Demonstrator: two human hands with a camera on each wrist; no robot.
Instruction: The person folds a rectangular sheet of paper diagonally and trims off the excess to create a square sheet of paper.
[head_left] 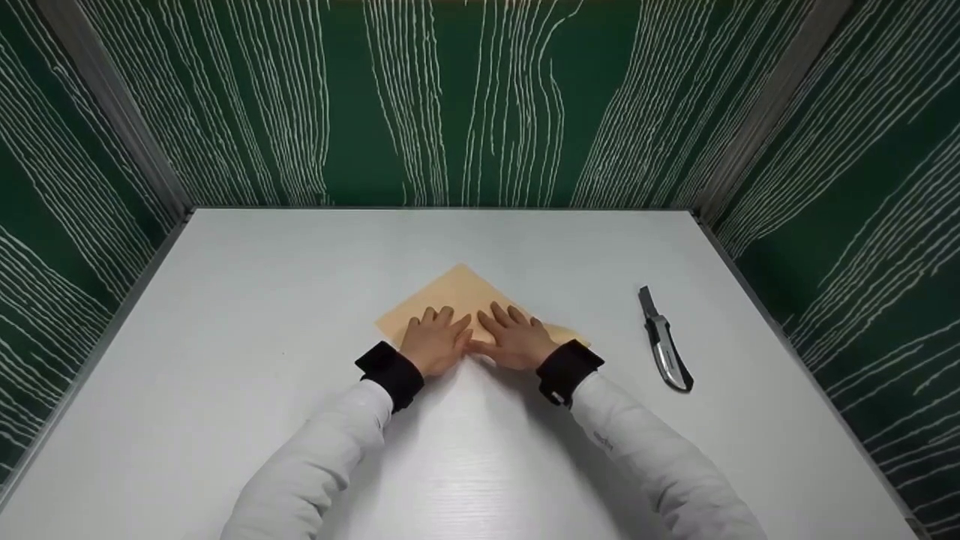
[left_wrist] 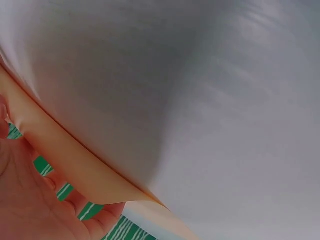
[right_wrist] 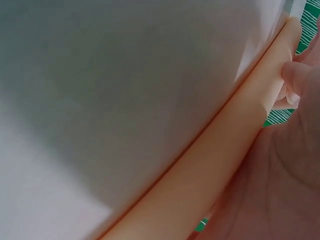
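- The tan paper (head_left: pixel 460 291) lies at the middle of the head view, one corner pointing to the top, its lower edge under my hands.
- My left hand (head_left: pixel 435 342) has its fingers spread and fairly straight, pressing on the paper's lower left; it clasps nothing.
- My right hand (head_left: pixel 520 343) lies likewise on the lower right, fingers apart, thumb reaching in towards the left hand.
- In both wrist views the near edge shows as a rounded, bent band rather than a flat crease, so I judge that uneven pressure could leave it crooked or wrinkled.
- A paler flap (head_left: pixel 570 334) sticks out past my right hand; should that side slip, I think the layers could spring up or skew.
- The utility knife (head_left: pixel 666 349) lies right of centre, well apart from the paper; its dark tip looks like a bared blade, so a wide sweep of my arm to the right risks a knock or a cut.
- For room, the white tabletop (head_left: pixel 247 300) stretches to the left and down between my sleeves (head_left: pixel 315 457); green panels (head_left: pixel 345 90) bound the top and both sides.
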